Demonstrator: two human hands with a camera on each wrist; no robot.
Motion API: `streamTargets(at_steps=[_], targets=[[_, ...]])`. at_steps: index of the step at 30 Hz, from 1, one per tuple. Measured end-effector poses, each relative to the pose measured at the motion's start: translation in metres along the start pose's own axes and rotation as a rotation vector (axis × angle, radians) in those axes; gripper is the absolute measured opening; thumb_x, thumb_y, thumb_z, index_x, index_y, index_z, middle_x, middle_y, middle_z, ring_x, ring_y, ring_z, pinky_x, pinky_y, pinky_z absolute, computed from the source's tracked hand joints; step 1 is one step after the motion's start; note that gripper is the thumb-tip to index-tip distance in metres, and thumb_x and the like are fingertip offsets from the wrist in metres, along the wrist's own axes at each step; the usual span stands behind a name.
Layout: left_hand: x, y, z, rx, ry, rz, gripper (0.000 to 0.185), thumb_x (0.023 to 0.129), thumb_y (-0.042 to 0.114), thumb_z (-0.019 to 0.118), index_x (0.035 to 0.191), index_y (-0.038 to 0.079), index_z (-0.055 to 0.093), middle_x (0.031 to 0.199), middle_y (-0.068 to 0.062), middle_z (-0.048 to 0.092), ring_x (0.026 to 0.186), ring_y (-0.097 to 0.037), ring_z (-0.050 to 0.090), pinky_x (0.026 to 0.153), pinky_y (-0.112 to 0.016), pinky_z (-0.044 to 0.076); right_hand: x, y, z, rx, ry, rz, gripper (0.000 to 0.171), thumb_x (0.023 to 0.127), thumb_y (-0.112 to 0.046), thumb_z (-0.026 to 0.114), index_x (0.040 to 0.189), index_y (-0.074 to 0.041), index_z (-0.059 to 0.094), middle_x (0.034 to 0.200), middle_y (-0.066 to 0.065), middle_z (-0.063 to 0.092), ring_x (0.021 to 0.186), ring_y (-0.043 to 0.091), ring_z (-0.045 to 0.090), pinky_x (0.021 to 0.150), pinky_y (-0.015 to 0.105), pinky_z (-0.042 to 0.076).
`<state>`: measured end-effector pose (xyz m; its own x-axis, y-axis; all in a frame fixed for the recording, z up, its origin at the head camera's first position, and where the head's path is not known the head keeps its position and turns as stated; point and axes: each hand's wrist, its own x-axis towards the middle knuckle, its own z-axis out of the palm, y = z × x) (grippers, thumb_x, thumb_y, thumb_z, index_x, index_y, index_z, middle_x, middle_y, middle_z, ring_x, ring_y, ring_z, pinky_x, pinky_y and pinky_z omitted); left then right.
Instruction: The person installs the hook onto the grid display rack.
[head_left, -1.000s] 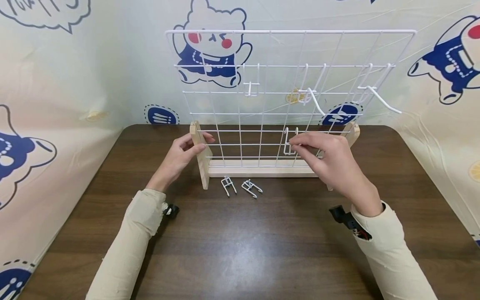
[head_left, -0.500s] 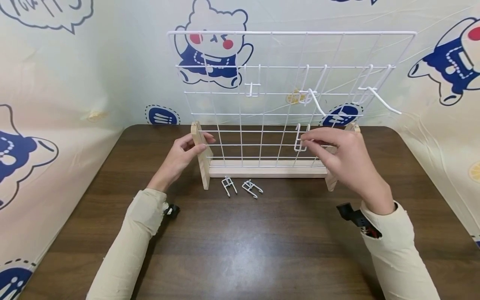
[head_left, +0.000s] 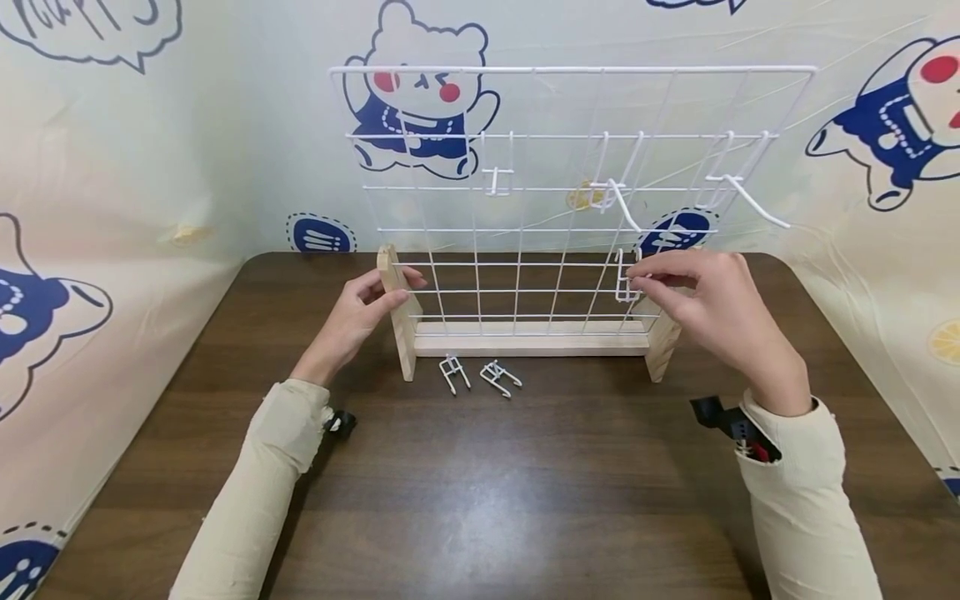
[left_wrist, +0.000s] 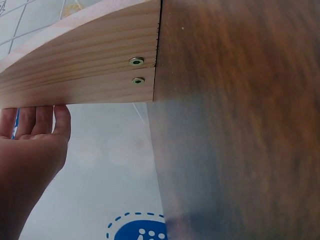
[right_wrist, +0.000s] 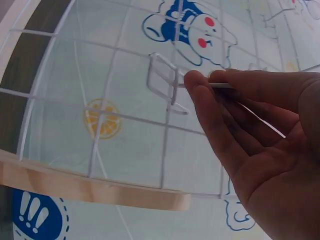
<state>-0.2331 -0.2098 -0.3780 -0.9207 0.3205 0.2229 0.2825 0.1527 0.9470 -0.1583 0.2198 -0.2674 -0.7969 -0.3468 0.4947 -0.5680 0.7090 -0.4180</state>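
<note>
My right hand point(head_left: 723, 312) pinches a white wire hook point(head_left: 622, 279) between thumb and fingertips. Its square frame lies close against the lower right of the white wire grid point(head_left: 517, 265). In the right wrist view the hook's frame point(right_wrist: 150, 75) overlaps a grid wire and its prong runs back under the fingers. My left hand point(head_left: 356, 315) grips the stand's left wooden side piece point(head_left: 402, 333), thumb in front and fingers behind. From the left wrist, those fingers curl at the edge of the wood, near two bolts point(left_wrist: 136, 61).
Three hooks hang on an upper grid wire: a left hook point(head_left: 497, 179), a middle hook point(head_left: 618, 200) and a right hook point(head_left: 750, 200). On the brown table point(head_left: 480, 500) lie two more, one hook point(head_left: 453, 375) beside another hook point(head_left: 500, 378). A printed cloth point(head_left: 247, 100) stands behind.
My right hand has moved to the right along the lower grid with the pinched hook, toward the stand's right side piece. The left hand keeps its grip on the stand.
</note>
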Motion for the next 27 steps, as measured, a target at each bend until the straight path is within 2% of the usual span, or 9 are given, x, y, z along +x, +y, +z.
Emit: streamTargets(at_steps=[5,9,12,15,21,27], targets=[[-0.001,-0.002,0.000,0.010,0.001,-0.012,0.033,0.102,0.022,0.058,0.131,0.009,0.061,0.128,-0.010,0.063,0.119,-0.028,0.054,0.102,-0.036,0.042,0.001,0.005,0.007,0.013,-0.168,0.053,0.014,0.088,-0.002,0.072,0.095,-0.012,0.080,0.095,0.001,0.076,0.078,0.009,0.068,0.069,0.014,0.049],[0.000,-0.002,0.000,0.010,0.002,-0.014,0.033,0.102,0.023,0.058,0.131,0.010,0.061,0.129,-0.009,0.063,0.121,-0.033,0.052,0.104,-0.038,0.042,0.002,0.007,0.009,0.016,-0.276,0.085,0.015,0.090,-0.007,0.069,0.102,-0.007,0.078,0.107,0.008,0.075,0.087,0.015,0.069,0.079,0.028,0.047],[0.000,-0.003,-0.001,0.005,0.001,-0.012,0.033,0.102,0.023,0.058,0.131,0.009,0.061,0.129,-0.009,0.063,0.121,-0.032,0.053,0.103,-0.037,0.042,0.003,0.007,0.010,0.009,-0.304,0.083,0.016,0.091,-0.011,0.069,0.104,-0.006,0.078,0.112,0.011,0.073,0.089,0.016,0.069,0.081,0.034,0.048],[0.000,-0.002,-0.001,0.000,0.001,-0.010,0.032,0.102,0.022,0.058,0.131,0.008,0.061,0.128,-0.009,0.063,0.119,-0.027,0.054,0.102,-0.036,0.043,0.003,0.007,0.011,0.018,-0.316,0.081,0.017,0.091,-0.014,0.071,0.104,-0.005,0.077,0.110,0.011,0.074,0.085,0.016,0.070,0.075,0.032,0.053],[0.001,-0.003,-0.001,-0.010,-0.001,-0.006,0.032,0.101,0.020,0.058,0.131,0.007,0.061,0.127,-0.011,0.063,0.119,-0.028,0.054,0.101,-0.034,0.044,0.003,0.006,0.011,0.062,-0.343,0.116,0.020,0.092,-0.014,0.071,0.110,-0.006,0.075,0.092,0.006,0.076,0.074,0.013,0.072,0.063,0.025,0.052],[0.001,-0.001,0.000,-0.020,0.002,-0.005,0.032,0.101,0.019,0.058,0.130,0.007,0.061,0.127,-0.012,0.063,0.118,-0.028,0.054,0.102,-0.036,0.043,0.003,0.000,0.012,0.130,-0.335,0.111,0.018,0.092,-0.011,0.070,0.110,-0.008,0.075,0.077,0.001,0.074,0.064,0.009,0.070,0.055,0.024,0.049]])
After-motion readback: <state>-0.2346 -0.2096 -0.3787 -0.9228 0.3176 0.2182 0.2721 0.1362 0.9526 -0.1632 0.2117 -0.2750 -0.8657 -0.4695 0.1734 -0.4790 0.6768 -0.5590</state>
